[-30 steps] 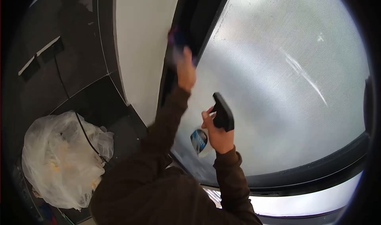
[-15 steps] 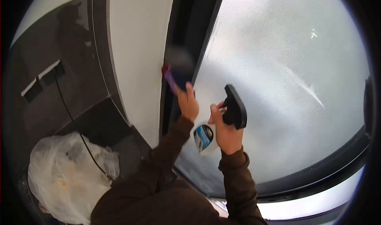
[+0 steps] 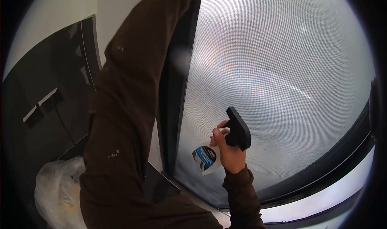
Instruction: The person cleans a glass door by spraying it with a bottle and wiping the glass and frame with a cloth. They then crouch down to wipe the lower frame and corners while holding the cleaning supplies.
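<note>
My right hand (image 3: 231,157) is closed round the neck of a spray bottle (image 3: 204,159), just under its black trigger head (image 3: 238,131). The bottle is pale, with a blue and black label, and tilts in front of the frosted-looking glass pane (image 3: 274,108). My left arm, in a brown sleeve (image 3: 125,92), stretches up along the dark frame of the pane. The left hand lies beyond the top edge of the view, so whatever it holds is hidden.
A black frame (image 3: 177,96) borders the pane. Dark wall panels (image 3: 44,75) at left carry a wall socket (image 3: 48,102) with a cable hanging from it. A translucent plastic bag (image 3: 56,188) stands at the lower left.
My left hand, which held a dark and purple item by the frame, has gone up out of view. The right hand and spray bottle sit slightly lower in the picture.
</note>
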`<state>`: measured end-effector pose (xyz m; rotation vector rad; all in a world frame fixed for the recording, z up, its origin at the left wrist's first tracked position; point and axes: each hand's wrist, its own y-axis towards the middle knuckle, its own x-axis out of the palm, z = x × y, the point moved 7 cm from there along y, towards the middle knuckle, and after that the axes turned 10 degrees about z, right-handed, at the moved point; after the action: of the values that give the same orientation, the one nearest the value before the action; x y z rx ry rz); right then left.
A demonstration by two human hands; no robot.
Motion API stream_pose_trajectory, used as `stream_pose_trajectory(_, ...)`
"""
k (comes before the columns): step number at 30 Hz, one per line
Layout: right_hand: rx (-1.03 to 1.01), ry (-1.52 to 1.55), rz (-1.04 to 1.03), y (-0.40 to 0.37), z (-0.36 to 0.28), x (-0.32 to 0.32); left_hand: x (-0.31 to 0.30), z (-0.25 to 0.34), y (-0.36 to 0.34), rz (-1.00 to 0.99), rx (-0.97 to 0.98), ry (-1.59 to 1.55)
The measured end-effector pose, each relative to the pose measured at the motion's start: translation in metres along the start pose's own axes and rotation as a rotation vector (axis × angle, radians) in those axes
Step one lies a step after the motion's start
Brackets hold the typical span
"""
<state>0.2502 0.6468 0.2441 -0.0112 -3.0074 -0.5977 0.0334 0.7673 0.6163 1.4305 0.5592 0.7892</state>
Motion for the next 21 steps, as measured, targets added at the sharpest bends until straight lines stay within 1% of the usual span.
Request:
stream_pose_trajectory(1,0.002,-0.003,-0.011,-0.003,0.004,-0.002,-0.006,-0.008,0.001,0.015,0.012,-0.003)
stream_pose_trajectory(2,-0.006,-0.004,-0.021,-0.004,0.006,-0.003,-0.013,-0.022,-0.018,0.051,-0.025,-0.078)
stream_pose_trajectory(3,0.01,-0.023,-0.017,-0.006,0.004,-0.003,-0.027,-0.018,-0.044,0.022,-0.119,-0.147)
stream_pose_trajectory(4,0.029,-0.071,-0.04,-0.007,0.011,-0.003,-0.026,-0.053,-0.076,0.204,-0.009,-0.176)
stream_pose_trajectory(5,0.027,-0.037,-0.014,-0.008,0.017,-0.004,-0.032,-0.071,-0.124,0.214,-0.15,-0.08)
stream_pose_trajectory(6,0.029,-0.002,0.012,-0.008,0.024,-0.006,-0.043,-0.065,-0.171,0.212,-0.254,-0.177)
stream_pose_trajectory(7,0.04,0.003,0.008,-0.008,0.028,-0.007,-0.047,-0.069,-0.231,0.179,-0.274,-0.042)
stream_pose_trajectory(8,0.055,0.007,0.005,-0.008,0.033,-0.007,-0.048,-0.082,-0.295,0.239,-0.415,0.049)
stream_pose_trajectory(10,0.091,0.001,-0.01,-0.011,0.043,-0.01,-0.059,-0.078,-0.384,0.317,-0.646,-0.058)
stream_pose_trajectory(11,0.104,0.005,-0.02,-0.012,0.051,-0.013,-0.061,-0.067,-0.406,0.376,-0.716,-0.071)
stream_pose_trajectory(13,0.105,0.017,0.005,-0.018,0.057,-0.018,-0.061,-0.071,-0.398,0.466,-0.718,0.001)
stream_pose_trajectory(14,0.154,0.031,-0.036,-0.022,0.077,-0.024,-0.059,-0.087,-0.373,0.495,-0.642,0.091)
stream_pose_trajectory(15,0.156,0.011,-0.054,-0.026,0.073,-0.026,-0.058,-0.104,-0.344,0.522,-0.572,0.182)
stream_pose_trajectory(16,0.162,-0.01,-0.069,-0.032,0.07,-0.029,-0.058,-0.111,-0.282,0.466,-0.413,0.024)
stream_pose_trajectory(17,0.184,-0.022,-0.094,-0.037,0.082,-0.036,-0.05,-0.139,-0.223,0.39,-0.359,0.013)
stream_pose_trajectory(18,0.205,-0.033,-0.114,-0.048,0.099,-0.049,-0.048,-0.136,-0.153,0.444,-0.291,-0.04)
stream_pose_trajectory(19,0.228,-0.043,-0.136,-0.055,0.113,-0.055,-0.034,-0.14,-0.085,0.348,-0.117,0.138)
stream_pose_trajectory(21,0.21,-0.04,-0.071,-0.067,0.114,-0.062,-0.006,-0.147,0.042,0.241,0.278,0.482)
